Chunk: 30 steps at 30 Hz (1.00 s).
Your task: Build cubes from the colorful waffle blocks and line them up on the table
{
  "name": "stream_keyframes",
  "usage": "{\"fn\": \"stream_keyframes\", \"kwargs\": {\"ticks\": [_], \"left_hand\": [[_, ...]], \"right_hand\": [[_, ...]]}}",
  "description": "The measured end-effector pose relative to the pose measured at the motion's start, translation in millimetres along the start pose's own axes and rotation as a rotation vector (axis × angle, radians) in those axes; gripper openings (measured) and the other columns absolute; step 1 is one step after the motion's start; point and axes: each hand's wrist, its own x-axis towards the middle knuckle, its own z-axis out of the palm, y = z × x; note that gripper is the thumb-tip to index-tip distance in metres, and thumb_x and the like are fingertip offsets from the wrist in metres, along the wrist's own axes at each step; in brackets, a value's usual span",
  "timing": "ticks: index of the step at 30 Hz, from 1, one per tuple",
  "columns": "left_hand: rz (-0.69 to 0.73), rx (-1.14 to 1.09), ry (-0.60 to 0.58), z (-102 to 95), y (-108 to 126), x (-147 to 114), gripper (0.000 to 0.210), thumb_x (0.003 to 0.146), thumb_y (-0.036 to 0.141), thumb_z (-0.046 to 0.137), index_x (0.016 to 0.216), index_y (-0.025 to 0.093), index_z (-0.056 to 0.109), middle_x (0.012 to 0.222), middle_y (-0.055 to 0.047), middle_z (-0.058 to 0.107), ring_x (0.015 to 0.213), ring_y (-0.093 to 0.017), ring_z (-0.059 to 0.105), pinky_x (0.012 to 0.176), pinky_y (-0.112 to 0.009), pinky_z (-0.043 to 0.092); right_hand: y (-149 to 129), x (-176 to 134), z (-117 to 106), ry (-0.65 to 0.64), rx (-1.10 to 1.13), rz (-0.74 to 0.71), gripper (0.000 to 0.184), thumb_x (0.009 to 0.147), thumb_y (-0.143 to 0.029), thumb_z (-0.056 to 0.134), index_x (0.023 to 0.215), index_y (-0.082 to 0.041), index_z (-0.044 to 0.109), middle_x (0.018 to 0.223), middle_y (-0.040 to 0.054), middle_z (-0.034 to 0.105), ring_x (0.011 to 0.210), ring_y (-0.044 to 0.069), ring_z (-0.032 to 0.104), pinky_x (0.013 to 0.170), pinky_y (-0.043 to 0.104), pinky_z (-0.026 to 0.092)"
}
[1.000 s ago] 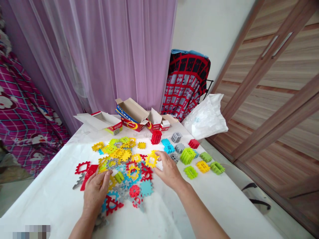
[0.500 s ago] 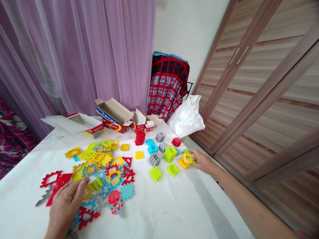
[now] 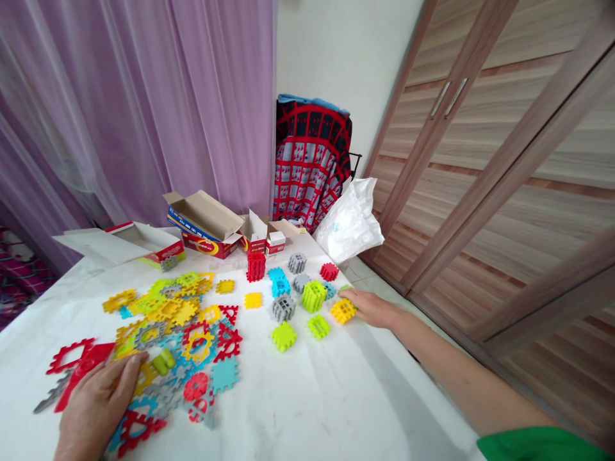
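Note:
My left hand [image 3: 98, 397] rests palm down, fingers stretched out, at the near left of a mixed pile of plastic interlocking tiles. Beside its fingers lie a red piece [image 3: 81, 378] and a lime double-lobed piece [image 3: 164, 362]. At the table's right edge, my right hand [image 3: 372, 308] reaches out with extended fingers beside a small stack of yellow tiles [image 3: 343, 311]; its fingertips are partly hidden. A bit of a green tile [image 3: 344, 289] shows by them. Nearby are a lime stack [image 3: 314, 296], lime tiles [image 3: 318, 326] and a grey stack [image 3: 283, 308].
Open cardboard boxes [image 3: 206, 246] stand along the table's back. A white plastic bag [image 3: 350, 221] sits at the back right corner. Red [image 3: 256, 266] and blue [image 3: 278, 282] stacks stand mid-table. A wooden wardrobe [image 3: 480, 192] rises beyond the right edge.
The yellow tile my right hand held up now sits on the yellow stack, and that hand has let go. My view has turned slightly right. The left hand stays at the pile.

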Motion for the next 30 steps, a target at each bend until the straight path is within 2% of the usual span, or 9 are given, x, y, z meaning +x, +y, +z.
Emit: {"fn": "stream_keyframes", "kwargs": {"ticks": [5, 9, 16, 20, 24, 27, 30], "left_hand": [[-0.057, 0.003, -0.026, 1.4, 0, 1, 0.041, 0.072, 0.051, 0.043, 0.077, 0.027, 0.076, 0.085, -0.006, 0.078, 0.076, -0.026, 0.070, 0.073, -0.039, 0.057], [-0.048, 0.005, -0.034, 1.3, 1, 2, 0.038, 0.071, 0.051, 0.046, 0.075, 0.027, 0.074, 0.083, -0.005, 0.077, 0.071, -0.024, 0.069, 0.072, -0.037, 0.056], [-0.033, 0.016, -0.025, 2.4, -1, 3, 0.037, 0.071, 0.051, 0.044, 0.073, 0.028, 0.074, 0.084, -0.004, 0.078, 0.075, -0.026, 0.070, 0.071, -0.037, 0.056], [-0.047, 0.006, -0.042, 1.8, 1, 3, 0.040, 0.071, 0.052, 0.044, 0.073, 0.026, 0.074, 0.088, -0.007, 0.078, 0.082, -0.028, 0.071, 0.075, -0.040, 0.056], [-0.007, 0.010, 0.019, -1.6, 9, -1, 0.037, 0.075, 0.049, 0.044, 0.075, 0.027, 0.075, 0.079, -0.005, 0.077, 0.072, -0.026, 0.069, 0.069, -0.040, 0.056], [0.022, 0.003, 0.071, -4.1, 15, -4, 0.037, 0.080, 0.046, 0.043, 0.075, 0.029, 0.075, 0.077, -0.005, 0.077, 0.072, -0.026, 0.069, 0.068, -0.040, 0.057], [0.018, 0.002, 0.057, -4.8, 16, -3, 0.037, 0.079, 0.047, 0.044, 0.075, 0.028, 0.075, 0.079, -0.005, 0.077, 0.076, -0.027, 0.070, 0.070, -0.041, 0.057]], "right_hand": [[-4, 2, -1, -0.014, 0.006, 0.003, 0.050, 0.077, -0.002, 0.043, 0.123, -0.020, 0.053, 0.121, 0.0098, 0.062, 0.111, 0.022, 0.060, 0.097, 0.037, 0.046], [-1, 2, 4, -0.020, 0.012, 0.003, 0.052, 0.077, -0.002, 0.044, 0.126, -0.019, 0.052, 0.123, 0.0100, 0.062, 0.113, 0.022, 0.059, 0.098, 0.037, 0.046], [10, 2, 13, 0.021, 0.027, -0.011, 0.065, 0.072, 0.004, 0.041, 0.131, -0.023, 0.051, 0.128, 0.0074, 0.060, 0.118, 0.020, 0.056, 0.102, 0.037, 0.043], [3, 0, 9, 0.007, -0.002, 0.003, 0.060, 0.073, 0.002, 0.044, 0.125, -0.024, 0.056, 0.124, 0.0073, 0.059, 0.115, 0.019, 0.056, 0.101, 0.036, 0.043], [-12, -1, 8, -0.015, -0.063, 0.057, 0.049, 0.077, -0.011, 0.053, 0.124, -0.020, 0.055, 0.121, 0.0103, 0.059, 0.113, 0.023, 0.055, 0.100, 0.036, 0.043], [-21, 0, 9, -0.012, -0.108, 0.082, 0.050, 0.078, -0.025, 0.058, 0.128, -0.018, 0.053, 0.123, 0.0128, 0.057, 0.113, 0.026, 0.054, 0.098, 0.037, 0.043], [-27, 2, 9, -0.028, -0.160, 0.111, 0.053, 0.078, -0.031, 0.059, 0.129, -0.019, 0.053, 0.121, 0.0125, 0.057, 0.108, 0.026, 0.056, 0.093, 0.037, 0.045]]}}
